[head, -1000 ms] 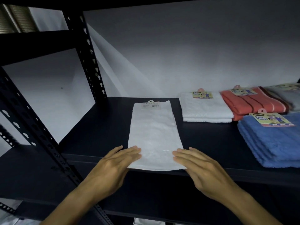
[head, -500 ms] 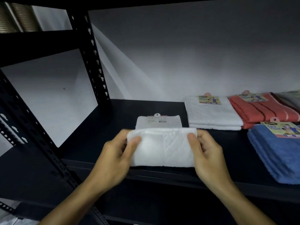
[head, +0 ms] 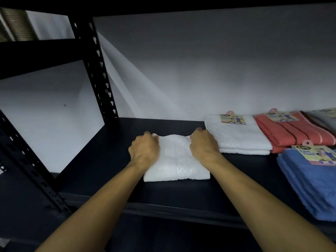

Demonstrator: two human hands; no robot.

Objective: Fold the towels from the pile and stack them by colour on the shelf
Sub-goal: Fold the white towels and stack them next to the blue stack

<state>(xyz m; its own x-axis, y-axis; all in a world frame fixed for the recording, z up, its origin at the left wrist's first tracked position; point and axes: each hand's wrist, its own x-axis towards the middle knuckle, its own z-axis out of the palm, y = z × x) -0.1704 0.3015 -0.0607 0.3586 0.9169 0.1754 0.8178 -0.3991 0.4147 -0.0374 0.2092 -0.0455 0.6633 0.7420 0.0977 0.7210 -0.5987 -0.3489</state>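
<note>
Gripping a folded white towel on the shelf

Both hands curl over the far corners of a folded white towel (head: 177, 161) lying flat at the centre of the frame, on the dark shelf (head: 101, 160). The left hand (head: 144, 151) holds the far left corner, its fingers bent over the edge; the right hand (head: 204, 145) holds the far right corner the same way (the fingertips of both are hidden behind the cloth). The towel's near edge lies free, short of the shelf's front lip.

At the right of the frame, just beside the right hand, sits a white stack (head: 238, 137) with a paper tag (head: 233, 119) at its back edge. Further right lies a coral stack (head: 294, 132), touching the white one. A blue stack (head: 309, 184) fills the lower right, nearer the front, and a grey towel (head: 325, 118) shows at the far right edge, mostly cut off.

A black perforated upright (head: 99, 70) rises in the upper left, with a pale wall (head: 200, 70) behind the shelf.
</note>
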